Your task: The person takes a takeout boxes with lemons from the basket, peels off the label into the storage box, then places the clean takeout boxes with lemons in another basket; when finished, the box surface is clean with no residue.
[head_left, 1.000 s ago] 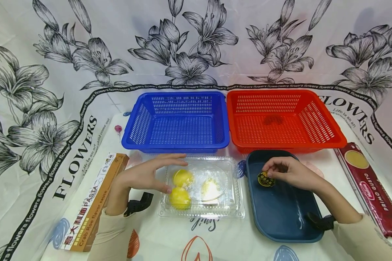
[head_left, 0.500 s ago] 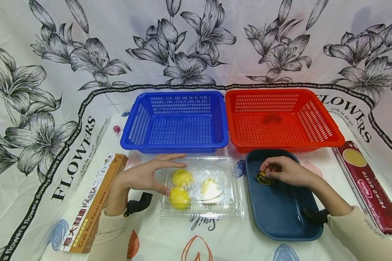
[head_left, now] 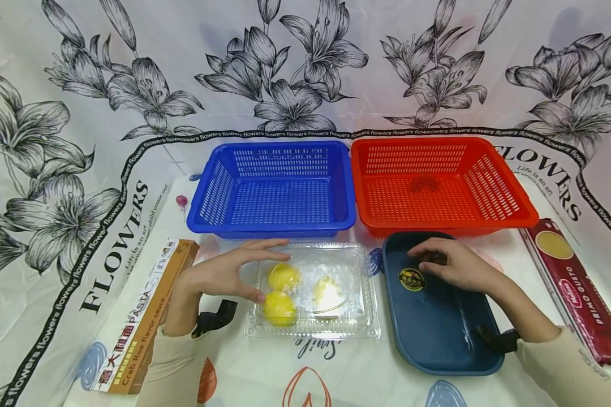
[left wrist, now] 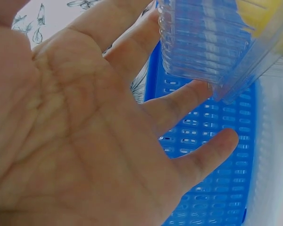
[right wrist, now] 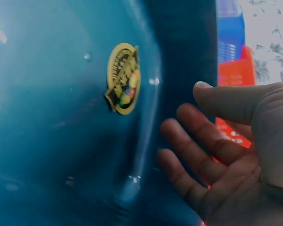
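In the head view my left hand is spread at the left side of a clear plastic clamshell box, thumb and fingers reaching over its edge. Yellow round fruits show through the lid. The left wrist view has the palm facing the camera, with fingers against the box's ribbed side. My right hand hovers over the far part of a dark blue tray, fingers loosely bent around nothing. Beside those fingertips, an oval black-and-gold sticker with a printed fruit picture lies on the tray's inside.
A blue basket and a red basket stand side by side behind. A brown-and-white pasta box lies at the left, a dark red pasta pack at the right. A pink lollipop is left of the blue basket.
My right fingers, earlier at the sticker, have lifted off and drawn slightly up and right; the sticker now shows whole on the tray. My left hand stays in place.
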Available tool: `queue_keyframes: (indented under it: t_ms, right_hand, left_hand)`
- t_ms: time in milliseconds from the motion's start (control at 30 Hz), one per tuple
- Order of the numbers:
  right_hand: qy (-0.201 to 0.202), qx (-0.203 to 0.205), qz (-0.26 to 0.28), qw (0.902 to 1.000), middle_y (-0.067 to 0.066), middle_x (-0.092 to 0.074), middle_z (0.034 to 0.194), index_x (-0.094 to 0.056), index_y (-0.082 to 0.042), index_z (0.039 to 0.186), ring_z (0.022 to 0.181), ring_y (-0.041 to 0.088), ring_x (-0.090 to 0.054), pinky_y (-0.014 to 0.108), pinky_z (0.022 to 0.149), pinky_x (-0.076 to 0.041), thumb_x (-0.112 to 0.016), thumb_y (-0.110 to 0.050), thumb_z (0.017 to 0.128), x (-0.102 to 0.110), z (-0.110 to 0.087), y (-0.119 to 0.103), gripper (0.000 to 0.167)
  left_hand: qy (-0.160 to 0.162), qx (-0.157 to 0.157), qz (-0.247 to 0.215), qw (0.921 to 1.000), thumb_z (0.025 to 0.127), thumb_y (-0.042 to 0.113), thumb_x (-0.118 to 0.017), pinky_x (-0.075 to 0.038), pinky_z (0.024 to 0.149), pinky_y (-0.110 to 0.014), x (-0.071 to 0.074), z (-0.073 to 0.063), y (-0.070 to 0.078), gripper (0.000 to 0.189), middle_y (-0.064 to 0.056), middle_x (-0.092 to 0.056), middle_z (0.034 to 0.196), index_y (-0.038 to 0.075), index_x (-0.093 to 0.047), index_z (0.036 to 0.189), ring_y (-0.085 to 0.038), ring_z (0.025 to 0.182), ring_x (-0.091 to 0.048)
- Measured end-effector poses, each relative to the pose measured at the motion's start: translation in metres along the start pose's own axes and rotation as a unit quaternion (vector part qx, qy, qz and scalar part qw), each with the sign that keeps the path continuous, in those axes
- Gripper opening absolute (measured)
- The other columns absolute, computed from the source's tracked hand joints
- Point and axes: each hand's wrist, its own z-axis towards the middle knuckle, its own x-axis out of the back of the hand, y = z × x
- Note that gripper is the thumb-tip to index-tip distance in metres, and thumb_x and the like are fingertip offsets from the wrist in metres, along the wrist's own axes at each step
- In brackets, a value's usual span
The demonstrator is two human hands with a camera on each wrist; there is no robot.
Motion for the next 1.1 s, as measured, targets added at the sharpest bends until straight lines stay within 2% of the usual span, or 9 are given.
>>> queue_keyframes:
  t_ms: [133, 267, 533, 700, 867, 933, 967, 1033, 1100]
  right_hand:
    - [0.013, -0.018, 0.002, 0.9997, 0.006, -0.075, 0.107, -0.073, -0.013, 0.118, 0.086, 0.006, -0.063, 0.021, 0.078, -0.056, -0.073, -0.012, 0.093, 0.011, -0.006, -0.004, 0.024]
    - [0.056, -0.022, 0.010, 0.9981, 0.003, -0.075, 0.104, -0.074, -0.018, 0.116, 0.085, 0.005, -0.064, 0.021, 0.076, -0.056, -0.073, -0.015, 0.094, 0.023, -0.013, -0.005, 0.022]
    - [0.164, -0.040, 0.077, 0.9826, -0.011, -0.074, 0.096, -0.073, -0.005, 0.111, 0.081, 0.007, -0.070, 0.014, 0.073, -0.056, -0.068, -0.007, 0.096, 0.045, -0.026, -0.002, 0.015]
    - [0.274, -0.044, 0.077, 0.9577, -0.019, -0.073, 0.089, -0.072, 0.000, 0.105, 0.078, 0.001, -0.066, 0.011, 0.068, -0.051, -0.068, -0.005, 0.095, 0.056, -0.027, 0.006, 0.012]
    - [0.391, -0.096, 0.042, 0.9143, -0.031, -0.063, 0.087, -0.071, 0.000, 0.110, 0.084, -0.006, -0.055, 0.010, 0.075, -0.042, -0.067, -0.018, 0.096, 0.070, -0.018, 0.022, 0.023]
    - [0.408, -0.132, 0.021, 0.9031, -0.031, -0.058, 0.092, -0.070, -0.001, 0.115, 0.093, -0.007, -0.050, 0.016, 0.080, -0.039, -0.066, -0.025, 0.097, 0.077, -0.014, 0.032, 0.031]
    - [0.406, -0.144, 0.010, 0.9023, -0.024, -0.062, 0.097, -0.069, 0.000, 0.118, 0.101, -0.002, -0.050, 0.021, 0.087, -0.039, -0.066, -0.027, 0.097, 0.081, -0.013, 0.037, 0.034]
    - [0.384, -0.159, -0.016, 0.9092, -0.005, -0.068, 0.117, -0.065, 0.001, 0.127, 0.121, 0.013, -0.048, 0.038, 0.103, -0.036, -0.065, -0.029, 0.097, 0.088, -0.011, 0.048, 0.042]
    - [0.352, -0.167, -0.056, 0.9194, 0.016, -0.061, 0.137, -0.059, 0.002, 0.135, 0.134, 0.034, -0.040, 0.060, 0.109, -0.026, -0.063, -0.032, 0.097, 0.094, -0.010, 0.060, 0.051]
  left_hand:
    - [0.005, 0.001, 0.005, 1.0000, 0.080, 0.019, -0.086, -0.023, 0.119, -0.070, 0.001, 0.002, 0.001, 0.076, -0.003, -0.030, 0.168, 0.015, -0.053, 0.148, -0.037, 0.157, -0.020]
    - [0.023, -0.004, 0.007, 0.9997, 0.086, 0.017, -0.081, -0.027, 0.119, -0.068, 0.001, 0.002, 0.003, 0.068, -0.006, -0.036, 0.165, 0.017, -0.054, 0.148, -0.035, 0.155, -0.027]
    - [0.082, 0.002, 0.017, 0.9965, 0.094, 0.019, -0.074, -0.042, 0.111, -0.062, 0.007, -0.011, 0.011, 0.055, -0.005, -0.048, 0.157, 0.019, -0.056, 0.146, -0.032, 0.149, -0.040]
    - [0.118, 0.047, 0.041, 0.9911, 0.096, 0.026, -0.072, -0.044, 0.107, -0.063, 0.009, -0.022, 0.014, 0.048, 0.001, -0.056, 0.146, 0.021, -0.060, 0.142, -0.030, 0.140, -0.047]
    - [0.101, 0.097, 0.050, 0.9889, 0.096, 0.034, -0.071, -0.046, 0.101, -0.067, 0.007, -0.029, 0.010, 0.054, -0.006, -0.051, 0.149, 0.020, -0.055, 0.146, -0.038, 0.132, -0.053]
    - [0.084, 0.104, 0.045, 0.9900, 0.097, 0.035, -0.069, -0.048, 0.099, -0.067, 0.005, -0.030, 0.007, 0.057, -0.008, -0.049, 0.153, 0.022, -0.050, 0.149, -0.040, 0.128, -0.057]
    - [0.074, 0.102, 0.039, 0.9913, 0.098, 0.035, -0.068, -0.049, 0.098, -0.065, 0.003, -0.030, 0.005, 0.058, -0.009, -0.048, 0.154, 0.022, -0.048, 0.151, -0.039, 0.125, -0.059]
    - [0.057, 0.098, 0.015, 0.9935, 0.099, 0.033, -0.066, -0.051, 0.098, -0.060, 0.000, -0.028, 0.001, 0.060, -0.011, -0.045, 0.158, 0.022, -0.044, 0.154, -0.034, 0.119, -0.064]
    - [0.044, 0.090, -0.016, 0.9949, 0.100, 0.029, -0.066, -0.055, 0.096, -0.050, -0.003, -0.028, -0.003, 0.062, -0.014, -0.041, 0.160, 0.020, -0.040, 0.156, -0.030, 0.113, -0.067]
